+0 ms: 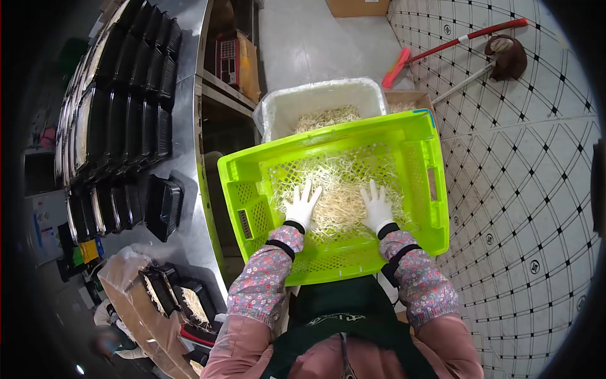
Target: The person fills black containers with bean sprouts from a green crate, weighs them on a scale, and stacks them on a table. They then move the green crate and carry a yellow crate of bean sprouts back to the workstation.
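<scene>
A bright green plastic crate (pixel 328 268) with perforated walls stands in front of me. Pale shredded filler strands (pixel 341 205) lie heaped on its bottom. My left hand (pixel 303 205), in a white glove, rests on the left side of the heap with fingers spread. On the heap's right side lies my right hand (pixel 377 205), gloved the same way, its fingers also apart. Neither hand grips anything. Behind the crate, a white bin (pixel 278 104) lined with clear plastic holds more of the strands.
On the metal table (pixel 189 120) at left are stacks of black trays (pixel 120 126) and one separate black tray (pixel 163 207). Filled trays (pixel 197 303) sit lower left, near another person (pixel 120 328). A red-handled tool (pixel 467 38) lies on the patterned floor at right.
</scene>
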Motion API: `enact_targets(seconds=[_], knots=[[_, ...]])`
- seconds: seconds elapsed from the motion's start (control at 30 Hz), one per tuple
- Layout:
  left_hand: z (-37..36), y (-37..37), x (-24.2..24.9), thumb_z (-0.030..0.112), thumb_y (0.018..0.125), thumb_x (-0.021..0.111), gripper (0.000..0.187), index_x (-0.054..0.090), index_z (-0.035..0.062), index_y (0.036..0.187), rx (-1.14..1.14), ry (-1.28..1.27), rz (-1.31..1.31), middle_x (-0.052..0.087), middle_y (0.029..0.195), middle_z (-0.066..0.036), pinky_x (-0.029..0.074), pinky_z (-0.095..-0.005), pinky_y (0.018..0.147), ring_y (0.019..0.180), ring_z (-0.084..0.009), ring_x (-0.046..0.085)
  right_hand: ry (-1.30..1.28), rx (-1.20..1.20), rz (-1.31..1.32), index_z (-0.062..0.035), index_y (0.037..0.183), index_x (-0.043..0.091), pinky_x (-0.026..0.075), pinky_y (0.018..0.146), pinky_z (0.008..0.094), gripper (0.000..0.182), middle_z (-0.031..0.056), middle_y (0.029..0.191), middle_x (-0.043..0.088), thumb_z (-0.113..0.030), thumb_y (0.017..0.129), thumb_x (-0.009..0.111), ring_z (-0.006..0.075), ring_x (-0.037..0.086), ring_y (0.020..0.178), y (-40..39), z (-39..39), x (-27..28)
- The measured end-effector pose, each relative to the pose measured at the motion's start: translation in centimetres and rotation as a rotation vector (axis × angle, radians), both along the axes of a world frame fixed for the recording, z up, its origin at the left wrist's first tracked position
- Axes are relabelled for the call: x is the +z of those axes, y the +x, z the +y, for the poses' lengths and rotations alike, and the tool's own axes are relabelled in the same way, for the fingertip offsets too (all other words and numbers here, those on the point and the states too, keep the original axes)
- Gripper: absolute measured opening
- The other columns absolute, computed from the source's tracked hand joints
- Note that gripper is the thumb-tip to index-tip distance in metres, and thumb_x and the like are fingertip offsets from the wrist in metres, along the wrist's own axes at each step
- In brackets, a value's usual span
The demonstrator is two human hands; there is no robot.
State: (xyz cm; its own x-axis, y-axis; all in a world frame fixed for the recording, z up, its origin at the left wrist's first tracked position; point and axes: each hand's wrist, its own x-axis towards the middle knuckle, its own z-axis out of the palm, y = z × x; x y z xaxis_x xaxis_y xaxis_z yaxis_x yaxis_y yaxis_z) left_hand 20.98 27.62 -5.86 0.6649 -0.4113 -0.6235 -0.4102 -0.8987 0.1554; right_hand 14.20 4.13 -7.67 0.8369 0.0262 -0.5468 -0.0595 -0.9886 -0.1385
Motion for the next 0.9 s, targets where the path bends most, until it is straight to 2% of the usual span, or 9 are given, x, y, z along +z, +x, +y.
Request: enact_targets(seconds=[0.1,0.13,0.3,0.37,0.43,0.63,0.73,0.83,0.9], knots=[[1.1,-0.6,-2.4,0.019,0.061,0.080,0.093,0.031,0.0244,0.140,0.101,-0.138,-0.024,0.030,0.143,-0.013,0.043,-0.0552,0.089,0.126,-0.0379,0.036,0.155,-0.088,-0.047,-0.0159,0.138,0.033,0.046,0.089,0.0462,0.084,0.0159,0.142,0.030,-0.023,0.066,0.076,0.0393,0.037,0.124,-0.5,-1.2,-2.4],[2.1,-1.2,-3.9,0.014,0.067,0.073,0.061,0.049,0.0180,0.123,0.100,-0.232,-0.074,0.046,0.125,-0.013,0.048,-0.0472,0.079,0.111,-0.0341,0.049,0.296,-0.163,-0.090,-0.0136,0.133,0.041,0.046,0.090,0.0428,0.072,0.0164,0.136,0.039,-0.018,0.068,0.072,0.0362,0.043,0.120,-0.9,-2.0,-3.0],[6.4,-3.3,-4.1,0.012,0.071,0.067,0.032,0.057,0.0122,0.101,0.205,-0.298,-0.064,0.053,0.113,-0.013,0.050,-0.0442,0.075,0.093,-0.0334,0.059,0.409,-0.323,-0.248,-0.0066,0.111,0.060,0.048,0.087,0.0385,0.039,0.0177,0.112,0.059,-0.012,0.073,0.064,0.0325,0.058,0.101,-1.9,-4.8,-3.4],[7.6,-3.7,-2.4,0.016,0.070,0.070,0.030,0.057,0.0100,0.096,0.270,-0.329,-0.123,0.054,0.105,-0.010,0.049,-0.0412,0.075,0.094,-0.0312,0.058,0.545,-0.459,-0.224,-0.0070,0.109,0.062,0.048,0.087,0.0376,0.038,0.0182,0.110,0.060,-0.015,0.073,0.065,0.0326,0.058,0.102,-0.8,-4.5,0.3],[8.4,-3.8,-2.5,0.018,0.067,0.074,0.049,0.054,0.0123,0.112,0.226,-0.220,-0.064,0.051,0.117,-0.011,0.050,-0.0415,0.079,0.102,-0.0314,0.055,0.598,-0.453,-0.137,-0.0092,0.116,0.058,0.048,0.087,0.0371,0.046,0.0161,0.118,0.057,-0.018,0.072,0.068,0.0306,0.055,0.108,-0.3,-2.5,1.1],[4.7,-2.8,-1.3,0.017,0.059,0.080,0.097,0.028,0.0233,0.141,0.222,-0.101,-0.087,0.027,0.144,-0.015,0.052,-0.0436,0.081,0.111,-0.0342,0.047,0.061,0.160,-0.339,-0.0161,0.127,0.049,0.045,0.090,0.0422,0.062,0.0121,0.132,0.045,-0.018,0.069,0.071,0.0321,0.045,0.119,1.6,5.5,1.4],[6.0,-3.8,-6.6,0.019,0.063,0.078,0.080,0.041,0.0183,0.134,0.230,-0.101,-0.078,0.042,0.133,-0.018,0.052,-0.0432,0.080,0.099,-0.0352,0.055,0.241,0.090,-0.177,-0.0133,0.123,0.052,0.047,0.083,0.0429,0.058,0.0117,0.121,0.051,-0.014,0.067,0.067,0.0327,0.050,0.112,1.9,4.8,-3.7],[6.9,-5.6,-6.9,0.019,0.069,0.074,0.052,0.056,0.0108,0.118,0.407,-0.261,-0.147,0.059,0.111,-0.020,0.052,-0.0396,0.076,0.087,-0.0322,0.062,0.454,-0.084,-0.145,-0.0096,0.115,0.058,0.048,0.081,0.0390,0.049,0.0136,0.108,0.057,-0.012,0.066,0.065,0.0308,0.056,0.103,2.6,2.5,-2.4],[6.3,-6.4,-7.1,0.011,0.074,0.072,0.036,0.058,0.0031,0.106,0.867,-0.516,-0.127,0.065,0.093,-0.013,0.052,-0.0317,0.072,0.080,-0.0206,0.063,0.550,-0.180,-0.192,-0.0053,0.110,0.061,0.048,0.084,0.0373,0.045,0.0167,0.105,0.060,-0.014,0.066,0.067,0.0319,0.058,0.098,3.5,2.2,-0.6]])
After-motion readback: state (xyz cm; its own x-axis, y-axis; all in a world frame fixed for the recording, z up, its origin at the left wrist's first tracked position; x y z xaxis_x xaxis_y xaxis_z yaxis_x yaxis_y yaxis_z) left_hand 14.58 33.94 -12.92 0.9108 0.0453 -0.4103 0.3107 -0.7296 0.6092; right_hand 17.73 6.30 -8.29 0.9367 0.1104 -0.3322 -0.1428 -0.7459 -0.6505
